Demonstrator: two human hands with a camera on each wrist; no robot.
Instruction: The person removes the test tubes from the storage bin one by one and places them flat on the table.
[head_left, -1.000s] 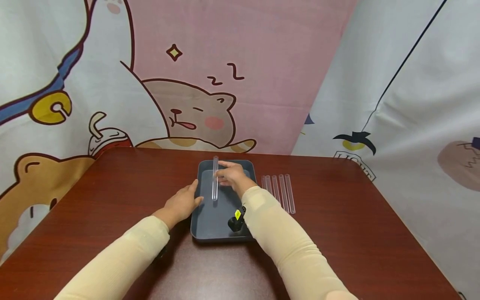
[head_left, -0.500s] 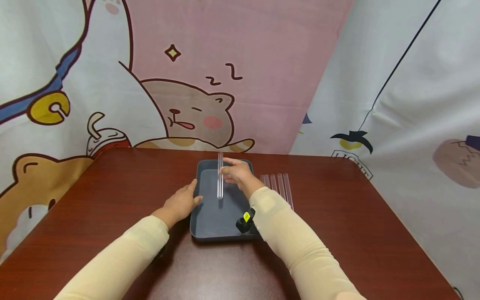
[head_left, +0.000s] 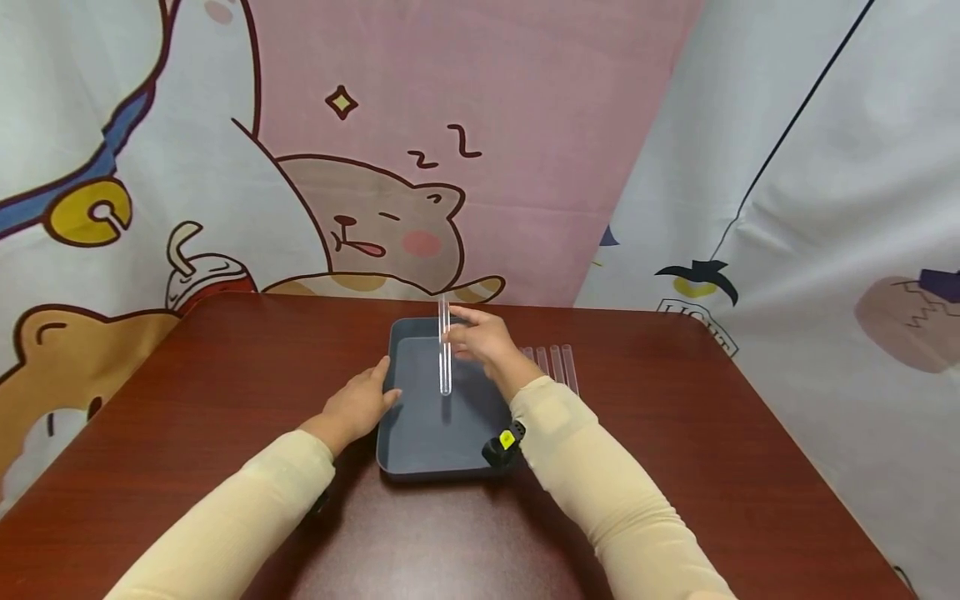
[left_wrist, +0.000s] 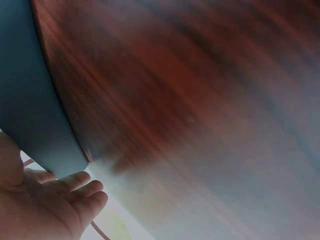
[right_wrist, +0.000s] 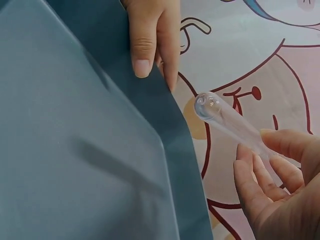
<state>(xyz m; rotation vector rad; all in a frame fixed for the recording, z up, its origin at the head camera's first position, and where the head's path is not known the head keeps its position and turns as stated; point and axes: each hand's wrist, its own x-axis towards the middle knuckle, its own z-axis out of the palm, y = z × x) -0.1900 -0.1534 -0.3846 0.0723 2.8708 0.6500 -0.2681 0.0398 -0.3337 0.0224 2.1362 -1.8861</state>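
Observation:
A clear test tube (head_left: 446, 367) stands nearly upright above the dark grey tray (head_left: 420, 450), rounded end down. My right hand (head_left: 483, 340) pinches it between thumb and fingers; in the right wrist view the tube (right_wrist: 227, 117) slants out from the fingertips, and its shadow falls on the tray floor. My left hand (head_left: 358, 408) holds the tray's left wall, thumb over the inner side and fingers outside. In the left wrist view that hand (left_wrist: 47, 205) lies beside the wall with fingers bent. Several more clear tubes (head_left: 557, 362) lie right of the tray, partly hidden behind my right forearm.
The tray sits on a reddish-brown wooden table (head_left: 675, 467). A printed cartoon curtain (head_left: 555, 167) hangs behind the table's far edge. A black wrist camera (head_left: 501, 448) on my right wrist hangs over the tray's near right part.
My right hand has moved a little right and slightly upward with the test tube, which now stands nearer the tray's middle. The left hand stays at the tray's left wall.

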